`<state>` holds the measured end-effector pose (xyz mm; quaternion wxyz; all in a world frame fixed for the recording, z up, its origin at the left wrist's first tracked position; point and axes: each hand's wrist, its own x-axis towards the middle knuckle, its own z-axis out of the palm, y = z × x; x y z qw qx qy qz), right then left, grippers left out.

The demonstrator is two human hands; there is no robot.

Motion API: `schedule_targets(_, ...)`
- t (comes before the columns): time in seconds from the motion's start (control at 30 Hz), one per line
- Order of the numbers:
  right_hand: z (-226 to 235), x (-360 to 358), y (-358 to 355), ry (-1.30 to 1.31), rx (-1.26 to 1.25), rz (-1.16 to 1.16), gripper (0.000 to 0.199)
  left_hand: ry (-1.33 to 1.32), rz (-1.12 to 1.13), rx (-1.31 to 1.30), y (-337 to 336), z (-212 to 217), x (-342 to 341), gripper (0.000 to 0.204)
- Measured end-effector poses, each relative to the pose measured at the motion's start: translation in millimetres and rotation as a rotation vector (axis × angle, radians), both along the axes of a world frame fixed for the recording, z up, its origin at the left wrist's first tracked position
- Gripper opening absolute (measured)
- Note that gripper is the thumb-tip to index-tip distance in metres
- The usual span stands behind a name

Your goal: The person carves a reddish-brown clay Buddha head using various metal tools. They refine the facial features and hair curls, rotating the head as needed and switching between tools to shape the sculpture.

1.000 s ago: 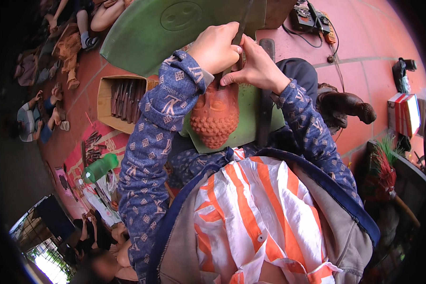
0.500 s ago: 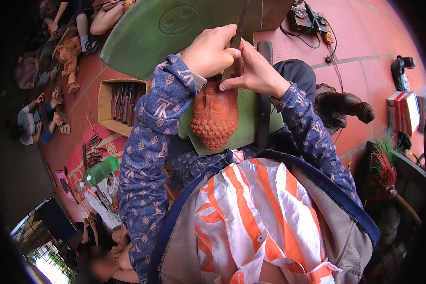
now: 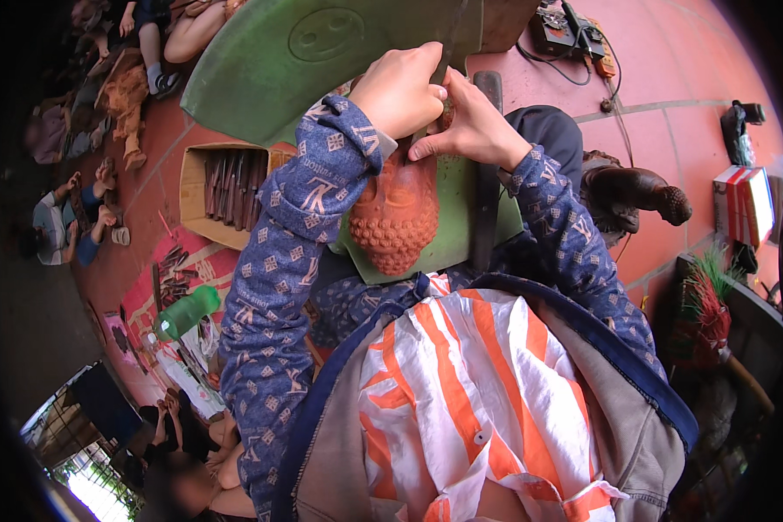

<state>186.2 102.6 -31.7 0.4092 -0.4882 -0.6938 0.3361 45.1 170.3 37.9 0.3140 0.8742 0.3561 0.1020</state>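
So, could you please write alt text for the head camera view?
Seen from above, a person's left hand and right hand meet at the top of an orange carved head lying on a green board. A box of carving tools sits on the red floor.

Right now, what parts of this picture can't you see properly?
- Head view: the near end of the orange carved head is covered by the left hand and right hand.
- The thin dark tool vanishes behind the left hand's fingers; its tip is hidden.
- The tools in the wooden box are too small to tell apart.
- The bottom left corner is blurred.
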Motion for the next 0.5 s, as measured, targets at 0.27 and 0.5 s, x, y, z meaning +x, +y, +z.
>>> schedule_targets(0.27,3.1,-5.8,-3.4,0.048,0.03,0.022,0.076,0.071,0.006,-0.02,-3.5,3.3,-1.7,0.019)
schedule_targets(0.5,-1.7,-7.7,-3.3,0.039,0.088,-0.014,0.076,-0.012,-0.024,-0.043,-5.2,8.2,-2.9,0.015)
